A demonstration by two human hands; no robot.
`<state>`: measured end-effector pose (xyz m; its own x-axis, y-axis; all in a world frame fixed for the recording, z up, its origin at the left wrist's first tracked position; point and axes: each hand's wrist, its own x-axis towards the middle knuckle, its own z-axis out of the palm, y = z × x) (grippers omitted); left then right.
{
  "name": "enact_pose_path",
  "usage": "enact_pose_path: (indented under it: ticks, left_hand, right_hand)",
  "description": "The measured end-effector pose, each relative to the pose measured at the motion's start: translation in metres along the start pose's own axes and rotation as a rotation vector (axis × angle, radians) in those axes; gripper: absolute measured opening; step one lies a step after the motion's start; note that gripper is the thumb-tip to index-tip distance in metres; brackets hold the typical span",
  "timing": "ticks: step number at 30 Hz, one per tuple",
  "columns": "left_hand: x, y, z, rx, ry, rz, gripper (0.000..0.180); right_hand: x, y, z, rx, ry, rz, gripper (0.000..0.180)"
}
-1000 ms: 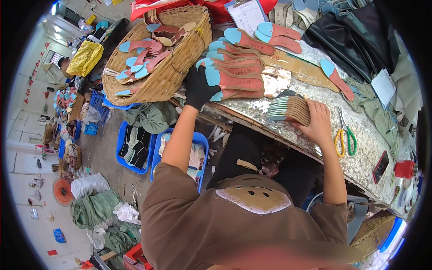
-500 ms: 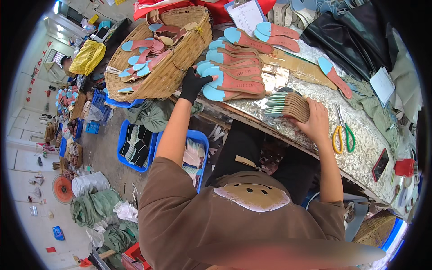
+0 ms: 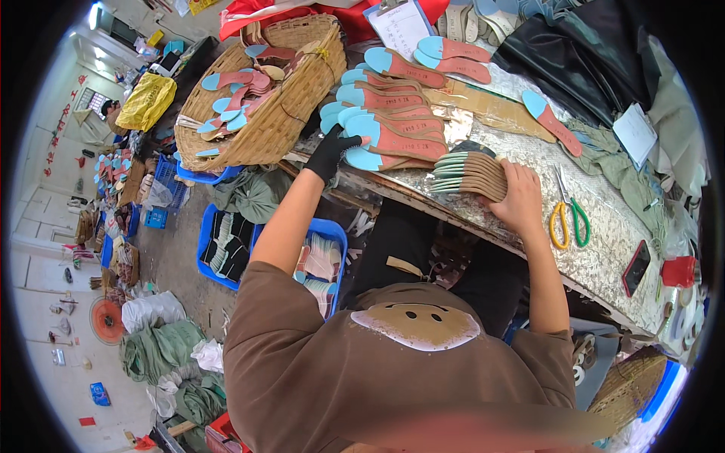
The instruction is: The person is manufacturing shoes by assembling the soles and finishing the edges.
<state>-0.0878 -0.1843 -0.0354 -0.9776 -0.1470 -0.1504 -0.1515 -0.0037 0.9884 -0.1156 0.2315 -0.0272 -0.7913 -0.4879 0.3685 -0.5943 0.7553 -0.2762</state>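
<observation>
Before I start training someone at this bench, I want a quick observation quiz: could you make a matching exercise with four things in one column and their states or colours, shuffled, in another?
1. Left hand
2. Right hand
3. Scissors
4. Basket

A. Yellow-and-green-handled
B. Bare, on the green-ended stack
C. Tan, woven
D. Black-gloved, at the blue-and-red insoles

Pairs: 1-D, 2-B, 3-A, 4-C
</observation>
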Motion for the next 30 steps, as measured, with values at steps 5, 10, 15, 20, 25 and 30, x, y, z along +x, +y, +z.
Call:
enact_pose_path:
  ticks: [5,10,15,20,25,30]
  left_hand:
    - [0.006,-0.013,0.004,-0.061,0.026,0.126,0.067]
    - [0.019,0.016,0.055,0.074,0.029,0.386,0.058]
    - [0.053,0.021,0.140,0.028,0.042,0.751,0.052]
    - [0.077,-0.005,0.157,0.168,-0.466,0.415,0.088]
    - [0.094,0.040,0.169,0.037,-0.500,0.163,0.062]
    - [0.096,0.056,0.192,0.843,-0.356,0.279,0.059]
  right_hand:
    - [-0.007,0.001,-0.011,0.043,0.045,-0.030,0.078]
    - [-0.036,0.022,-0.024,0.048,0.042,0.018,0.079]
    - [-0.026,0.011,-0.038,0.059,0.122,-0.035,0.081]
    - [-0.011,0.023,-0.020,0.054,-0.034,-0.002,0.087]
    - [0.013,0.018,-0.010,0.059,-0.007,-0.025,0.083]
    - [0.015,0.019,0.005,0.063,0.042,-0.021,0.083]
